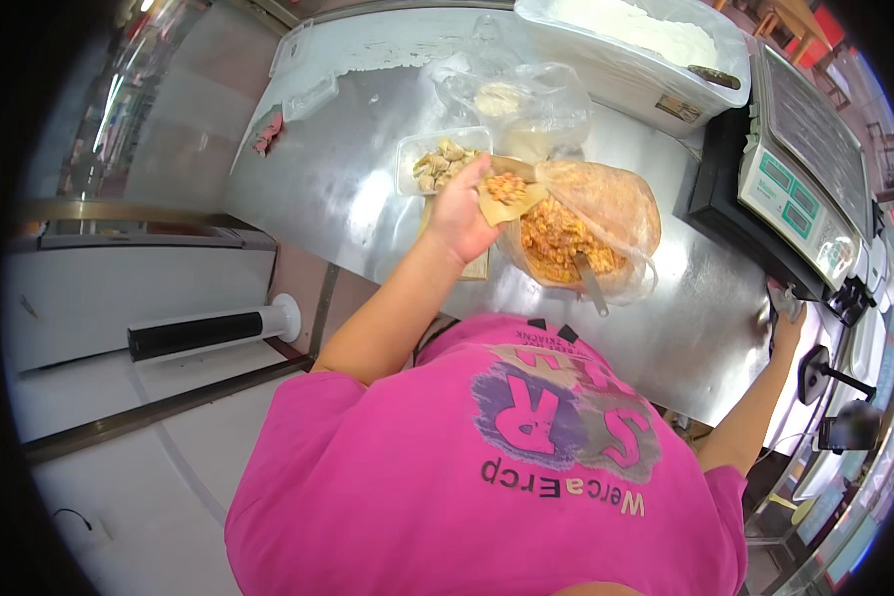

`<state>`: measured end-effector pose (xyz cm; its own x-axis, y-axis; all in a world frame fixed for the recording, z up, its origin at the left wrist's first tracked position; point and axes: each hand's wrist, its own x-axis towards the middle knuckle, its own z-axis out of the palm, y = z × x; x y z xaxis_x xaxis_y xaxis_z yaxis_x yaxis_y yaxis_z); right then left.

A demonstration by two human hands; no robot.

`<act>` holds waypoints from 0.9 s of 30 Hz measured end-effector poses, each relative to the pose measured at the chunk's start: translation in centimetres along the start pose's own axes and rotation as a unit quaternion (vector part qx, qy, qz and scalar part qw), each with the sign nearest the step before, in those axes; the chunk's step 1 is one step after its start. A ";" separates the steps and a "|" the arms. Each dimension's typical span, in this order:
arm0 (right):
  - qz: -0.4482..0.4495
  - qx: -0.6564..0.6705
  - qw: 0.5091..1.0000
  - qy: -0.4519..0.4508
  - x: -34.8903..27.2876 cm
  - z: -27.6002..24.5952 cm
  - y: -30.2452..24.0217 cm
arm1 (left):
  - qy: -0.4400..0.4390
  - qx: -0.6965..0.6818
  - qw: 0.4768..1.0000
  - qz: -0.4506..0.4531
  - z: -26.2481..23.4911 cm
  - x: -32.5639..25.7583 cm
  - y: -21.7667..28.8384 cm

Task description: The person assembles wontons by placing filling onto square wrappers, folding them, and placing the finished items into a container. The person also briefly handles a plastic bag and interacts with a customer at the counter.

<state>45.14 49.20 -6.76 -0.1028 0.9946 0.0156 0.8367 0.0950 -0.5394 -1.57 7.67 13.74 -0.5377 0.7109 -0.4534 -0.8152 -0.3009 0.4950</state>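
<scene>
**Filling a dumpling wrapper at a steel counter**

The left hand (459, 214) is cupping a dough wrapper (507, 199) topped with orange filling, just beside the bag-lined filling bowl (586, 233). The right hand (787, 323) is resting at the counter (348, 169) edge beyond the bowl; its grip cannot be made out.

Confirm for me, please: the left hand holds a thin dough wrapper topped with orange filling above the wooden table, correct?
Not quite: the table is shiny steel, not wooden. The head view shows the left hand holding the thin dough wrapper topped with orange filling above it.
</scene>
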 end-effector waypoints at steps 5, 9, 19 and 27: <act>-0.040 0.337 0.932 -0.131 -15.1 -1.6 -21.5 | -0.034 0.005 0.999 -0.035 1.9 3.7 -2.7; -0.061 0.408 0.848 -0.332 -22.0 0.4 -33.2 | -0.054 -0.005 0.996 -0.069 3.1 5.1 -2.9; -0.288 -0.158 0.885 -0.331 -28.2 3.1 -37.8 | -0.065 -0.095 0.992 -0.047 -4.7 5.2 1.4; -0.269 -0.150 0.892 -0.331 -30.3 -3.6 -41.9 | -0.060 -0.033 0.997 -0.040 -8.4 1.3 7.7</act>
<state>15.13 15.27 18.44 -0.7454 0.5675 -0.3496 0.6660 0.6570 -0.3534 -10.35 0.94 10.73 -0.4430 0.8047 -0.3953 -0.8694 -0.2780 0.4084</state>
